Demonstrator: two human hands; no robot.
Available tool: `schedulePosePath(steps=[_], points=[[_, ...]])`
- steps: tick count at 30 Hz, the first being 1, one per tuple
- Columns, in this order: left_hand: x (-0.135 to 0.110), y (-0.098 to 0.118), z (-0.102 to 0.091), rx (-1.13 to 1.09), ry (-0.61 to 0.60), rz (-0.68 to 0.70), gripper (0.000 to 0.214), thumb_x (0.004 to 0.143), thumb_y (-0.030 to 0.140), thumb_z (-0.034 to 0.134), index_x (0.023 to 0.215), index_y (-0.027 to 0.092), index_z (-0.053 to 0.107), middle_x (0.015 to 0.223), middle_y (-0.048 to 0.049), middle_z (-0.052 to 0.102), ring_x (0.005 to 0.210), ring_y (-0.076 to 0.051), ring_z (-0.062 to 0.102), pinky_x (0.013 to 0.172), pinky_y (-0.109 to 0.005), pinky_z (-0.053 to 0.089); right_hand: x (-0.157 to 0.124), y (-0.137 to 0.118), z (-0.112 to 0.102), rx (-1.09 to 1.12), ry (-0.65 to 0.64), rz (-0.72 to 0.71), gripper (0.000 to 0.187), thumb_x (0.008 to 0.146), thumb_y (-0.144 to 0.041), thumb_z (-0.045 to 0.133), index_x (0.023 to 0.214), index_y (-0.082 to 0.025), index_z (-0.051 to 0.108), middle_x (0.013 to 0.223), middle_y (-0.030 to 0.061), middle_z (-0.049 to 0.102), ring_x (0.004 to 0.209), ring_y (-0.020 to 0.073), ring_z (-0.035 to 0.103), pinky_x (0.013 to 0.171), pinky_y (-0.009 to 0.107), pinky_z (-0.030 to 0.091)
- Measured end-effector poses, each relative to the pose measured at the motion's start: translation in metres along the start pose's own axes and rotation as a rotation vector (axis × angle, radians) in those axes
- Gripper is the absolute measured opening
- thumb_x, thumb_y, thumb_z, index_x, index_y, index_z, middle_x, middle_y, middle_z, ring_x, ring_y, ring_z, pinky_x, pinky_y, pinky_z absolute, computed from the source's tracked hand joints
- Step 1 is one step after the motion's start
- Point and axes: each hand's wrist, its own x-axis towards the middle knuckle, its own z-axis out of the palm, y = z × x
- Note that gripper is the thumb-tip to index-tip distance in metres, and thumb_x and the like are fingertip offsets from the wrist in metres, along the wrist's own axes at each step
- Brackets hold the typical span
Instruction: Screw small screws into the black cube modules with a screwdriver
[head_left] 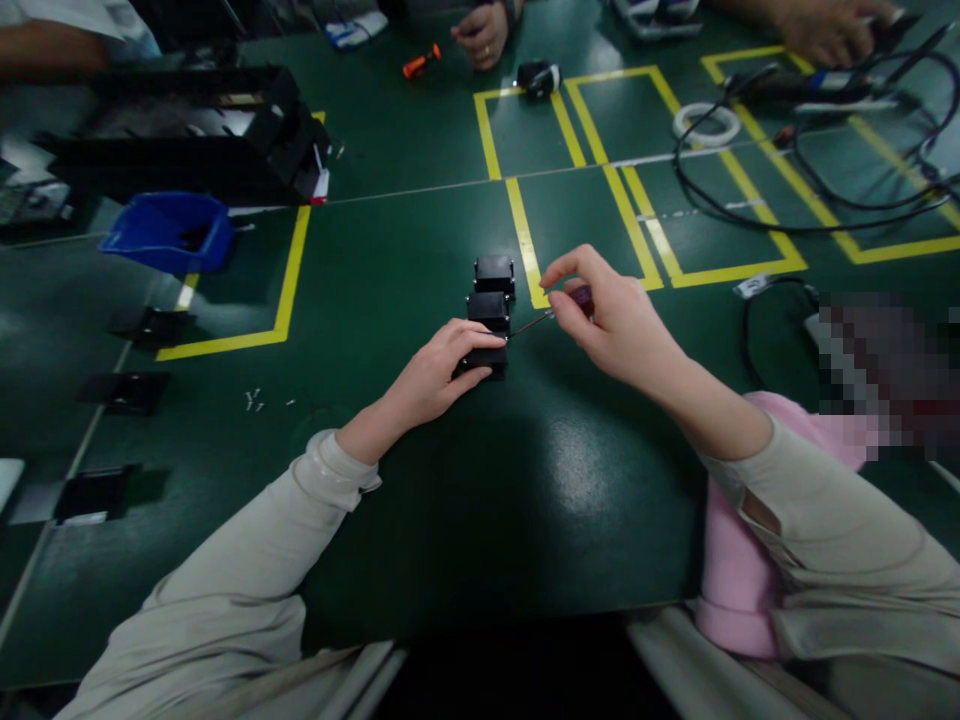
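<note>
Several small black box-shaped parts stand in a short row on the green table. My left hand [442, 365] has its fingers around the nearest black box [484, 362]. In my right hand [611, 315] is a screwdriver [581, 297] with a dark purple handle. Its thin shaft points left, and the tip meets the right side of the held box. Beyond the left fingers stand a middle black box [487, 308] and a farther black box [495, 272].
Small screws [255, 400] lie left of my left forearm. A blue bin [171, 230] and black housings [202, 135] stand at the back left. Across the table are a co-worker's hand [482, 35], an orange tool [421, 62] and black cables [795, 225]. Yellow tape marks rectangles.
</note>
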Motion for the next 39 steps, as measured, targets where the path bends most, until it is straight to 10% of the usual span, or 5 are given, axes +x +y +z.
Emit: schedulePosePath(steps=[39], points=[[0.0,0.0,-0.012,-0.026,-0.143,-0.194,0.044,0.094,0.035,0.065,0.134,0.026,0.051,0.129,-0.005,0.063,0.109,-0.024,0.063,0.09,-0.034,0.046,-0.001,-0.007,-0.004,0.005,-0.062,0.005,0.004,0.095,-0.022,0.05,0.095,-0.021,0.053,0.064,-0.0036,0.058,0.054,0.0103,0.049,0.059,0.027,0.034]])
